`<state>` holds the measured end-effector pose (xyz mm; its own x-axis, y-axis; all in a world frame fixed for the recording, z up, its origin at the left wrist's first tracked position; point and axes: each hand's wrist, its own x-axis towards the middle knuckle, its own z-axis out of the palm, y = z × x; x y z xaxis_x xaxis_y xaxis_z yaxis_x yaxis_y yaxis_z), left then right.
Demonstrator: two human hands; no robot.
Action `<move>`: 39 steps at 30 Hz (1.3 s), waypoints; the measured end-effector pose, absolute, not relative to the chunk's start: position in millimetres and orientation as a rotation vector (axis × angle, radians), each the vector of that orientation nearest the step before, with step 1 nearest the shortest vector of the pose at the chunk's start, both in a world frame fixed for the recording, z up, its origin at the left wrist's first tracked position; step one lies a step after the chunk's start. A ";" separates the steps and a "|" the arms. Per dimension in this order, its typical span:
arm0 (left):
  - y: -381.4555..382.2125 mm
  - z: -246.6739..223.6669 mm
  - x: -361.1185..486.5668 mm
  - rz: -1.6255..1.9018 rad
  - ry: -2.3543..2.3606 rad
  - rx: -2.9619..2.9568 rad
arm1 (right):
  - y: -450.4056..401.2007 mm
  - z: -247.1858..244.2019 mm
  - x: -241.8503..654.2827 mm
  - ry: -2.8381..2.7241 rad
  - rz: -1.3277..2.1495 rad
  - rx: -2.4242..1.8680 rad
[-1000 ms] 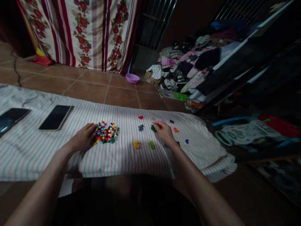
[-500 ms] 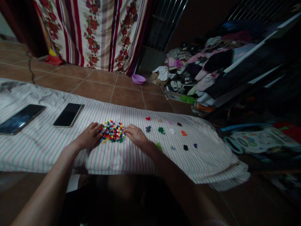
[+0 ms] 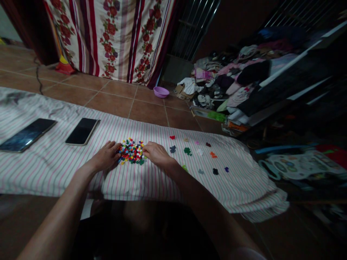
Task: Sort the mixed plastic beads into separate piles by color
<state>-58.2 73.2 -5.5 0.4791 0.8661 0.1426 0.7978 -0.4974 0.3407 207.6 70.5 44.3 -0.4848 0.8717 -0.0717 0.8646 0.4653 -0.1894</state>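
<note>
A mixed pile of small coloured pieces (image 3: 132, 151) lies on the striped cloth (image 3: 127, 184). At the pile's left edge rests my left hand (image 3: 107, 155), palm down with its fingers a little apart. My right hand (image 3: 155, 152) touches the right edge, its fingers pressed together; what they hold, if anything, is too small to tell. Right of it lie small single-colour groups, among them red (image 3: 172, 137), dark green (image 3: 187, 151), orange (image 3: 213, 155), black (image 3: 215, 171) and purple (image 3: 226, 169). A light green group (image 3: 184, 168) is beside my right forearm.
Two phones lie on the cloth at the left, a larger one (image 3: 27, 135) and a smaller one (image 3: 82, 131). Beyond the cloth are a purple basin (image 3: 161, 92), a floral curtain (image 3: 124, 39) and a heap of clothes (image 3: 225, 77).
The whole view has shifted slightly, moving the scene a little to the right. Both hands stay at the sides of the pile, with only small finger movements.
</note>
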 end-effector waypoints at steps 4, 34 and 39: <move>73.7 -5.7 -58.2 0.457 1.409 2.503 | 69.3 47.4 203.3 -2.639 0.312 -1.644; 78.8 -6.4 -56.3 0.457 1.490 2.334 | 66.4 7.7 388.7 -1.408 0.346 -1.667; 86.5 -27.6 -63.1 0.532 1.452 2.350 | 64.2 3.2 435.8 -1.223 0.312 -1.780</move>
<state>-63.1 86.5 -27.6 0.4116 0.9004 0.1413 0.7783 -0.4279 0.4596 435.8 64.2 3.2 0.4732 0.8369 0.2752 0.6027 -0.0797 -0.7940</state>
